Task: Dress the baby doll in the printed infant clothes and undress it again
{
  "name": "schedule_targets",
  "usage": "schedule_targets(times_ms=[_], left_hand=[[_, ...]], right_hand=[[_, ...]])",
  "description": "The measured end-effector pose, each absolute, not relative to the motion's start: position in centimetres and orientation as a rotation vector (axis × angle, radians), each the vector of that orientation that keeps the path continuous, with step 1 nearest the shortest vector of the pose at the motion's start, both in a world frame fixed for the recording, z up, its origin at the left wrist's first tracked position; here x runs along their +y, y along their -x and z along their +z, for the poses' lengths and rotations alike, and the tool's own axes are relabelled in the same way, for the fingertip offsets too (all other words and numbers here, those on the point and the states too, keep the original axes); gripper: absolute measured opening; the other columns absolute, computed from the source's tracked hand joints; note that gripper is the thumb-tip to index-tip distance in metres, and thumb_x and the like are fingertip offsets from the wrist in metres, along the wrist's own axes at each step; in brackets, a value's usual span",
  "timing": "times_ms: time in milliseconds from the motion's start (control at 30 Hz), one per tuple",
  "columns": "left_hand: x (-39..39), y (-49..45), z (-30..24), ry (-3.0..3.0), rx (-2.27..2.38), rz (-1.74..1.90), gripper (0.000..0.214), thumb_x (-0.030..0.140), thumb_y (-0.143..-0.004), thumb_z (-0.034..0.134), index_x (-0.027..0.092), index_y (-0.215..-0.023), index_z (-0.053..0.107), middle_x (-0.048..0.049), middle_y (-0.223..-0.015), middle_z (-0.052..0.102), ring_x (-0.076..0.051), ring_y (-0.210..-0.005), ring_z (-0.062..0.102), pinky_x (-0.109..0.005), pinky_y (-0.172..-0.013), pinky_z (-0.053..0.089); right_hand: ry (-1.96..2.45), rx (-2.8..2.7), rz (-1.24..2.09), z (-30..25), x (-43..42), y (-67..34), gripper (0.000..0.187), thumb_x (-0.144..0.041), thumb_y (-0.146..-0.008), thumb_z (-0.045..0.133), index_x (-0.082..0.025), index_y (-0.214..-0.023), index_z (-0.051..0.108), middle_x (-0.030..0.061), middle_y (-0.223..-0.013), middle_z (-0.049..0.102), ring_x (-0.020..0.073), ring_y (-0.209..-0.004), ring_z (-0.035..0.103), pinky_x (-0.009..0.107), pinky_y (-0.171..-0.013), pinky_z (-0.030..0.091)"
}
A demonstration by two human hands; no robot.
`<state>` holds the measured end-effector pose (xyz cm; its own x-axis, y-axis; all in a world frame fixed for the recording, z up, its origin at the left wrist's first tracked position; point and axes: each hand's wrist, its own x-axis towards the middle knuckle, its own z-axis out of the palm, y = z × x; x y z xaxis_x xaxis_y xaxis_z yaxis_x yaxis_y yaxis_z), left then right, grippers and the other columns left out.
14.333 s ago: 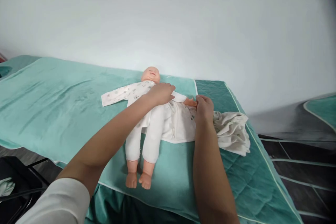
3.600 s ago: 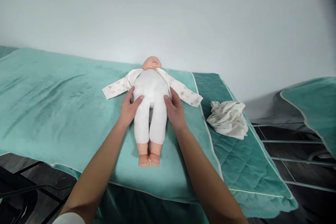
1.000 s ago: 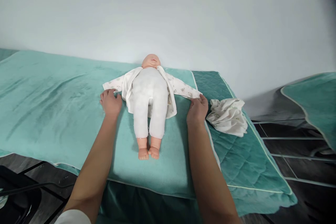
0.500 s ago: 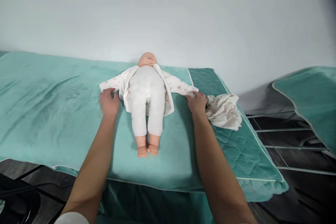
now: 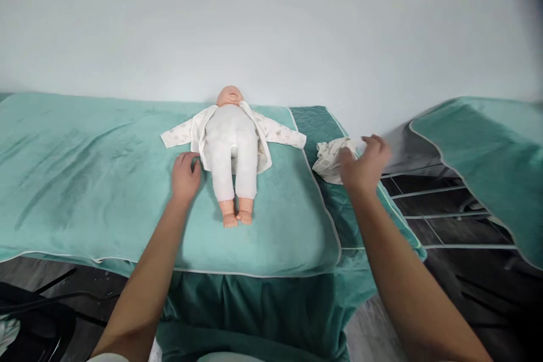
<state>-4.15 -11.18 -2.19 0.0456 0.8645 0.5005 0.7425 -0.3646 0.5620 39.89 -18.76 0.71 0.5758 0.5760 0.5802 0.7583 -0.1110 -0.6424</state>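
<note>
The left hand (image 5: 185,175) is lying flat, empty, on the towel (image 5: 85,181) beside the doll (image 5: 232,141). The blurred right hand (image 5: 365,165), fingers spread, is hovering over the crumpled cloth (image 5: 328,158), hiding its edge.

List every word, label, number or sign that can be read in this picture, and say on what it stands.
No text can be read anywhere.
The jacket under the doll bears small printed marks, too small to read as letters.
The crumpled cloth shows faint marks, too blurred to read.
</note>
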Motion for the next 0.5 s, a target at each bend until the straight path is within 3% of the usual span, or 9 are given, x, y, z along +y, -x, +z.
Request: schedule_targets(times_ms=[67,167,267,367,500], left_hand=[[-12.8,4.0,-1.9,-2.246,1.588,1.216,0.034,0.025,-0.098,0.044,0.02,-0.121,0.067,-0.0119,-0.13,0.068,-0.025,-0.127,0.059,-0.041,-0.112,0.045],[-15.2,3.4,-1.6,-2.35,1.455,1.137,0.034,0.026,-0.1,0.042,0.022,-0.122,0.068,-0.0116,-0.136,0.066,-0.025,-0.13,0.059,-0.043,-0.113,0.044],[-17.6,2.7,-1.3,-2.376,1.314,1.123,0.031,0.028,-0.102,0.044,0.023,-0.12,0.069,-0.0115,-0.136,0.067,-0.024,-0.128,0.06,-0.045,-0.113,0.045],[-19.8,2.0,-0.6,-2.43,1.162,1.08,0.028,0.029,-0.102,0.046,0.023,-0.115,0.07,-0.0103,-0.135,0.068,-0.025,-0.133,0.057,-0.046,-0.114,0.045],[-21.6,1.6,1.3,-2.473,1.029,0.857,0.027,0.029,-0.102,0.048,0.024,-0.117,0.07,-0.0073,-0.129,0.072,-0.026,-0.132,0.059,-0.047,-0.112,0.046]], right_hand=[[1.916,-0.925,-0.082,1.1,-19.1,-42.1,0.015,-0.025,-0.078,0.07,-0.026,-0.085,0.057,0.0166,-0.111,0.067,0.0319,-0.121,0.058,0.045,-0.103,0.044],[2.1,-0.934,0.127,1.1,-19.4,-43.4,0.019,-0.021,-0.072,0.073,-0.026,-0.069,0.054,0.0009,-0.07,0.059,0.0272,-0.091,0.062,0.043,-0.092,0.045],[1.991,-1.031,0.223,1.7,-19.8,-42.8,0.018,-0.016,-0.072,0.073,-0.023,-0.064,0.057,-0.0051,-0.057,0.053,0.0176,-0.068,0.052,0.035,-0.079,0.042],[1.617,-1.195,0.421,3.1,-20.2,-42.0,0.026,-0.024,-0.077,0.072,-0.024,-0.056,0.056,-0.0074,-0.045,0.048,0.0114,-0.052,0.039,0.03,-0.059,0.034],[1.38,-1.326,0.56,6.3,-21.1,-40.1,0.032,-0.04,-0.082,0.075,-0.025,-0.059,0.058,-0.0063,-0.042,0.048,0.0091,-0.043,0.038,0.031,-0.047,0.026]])
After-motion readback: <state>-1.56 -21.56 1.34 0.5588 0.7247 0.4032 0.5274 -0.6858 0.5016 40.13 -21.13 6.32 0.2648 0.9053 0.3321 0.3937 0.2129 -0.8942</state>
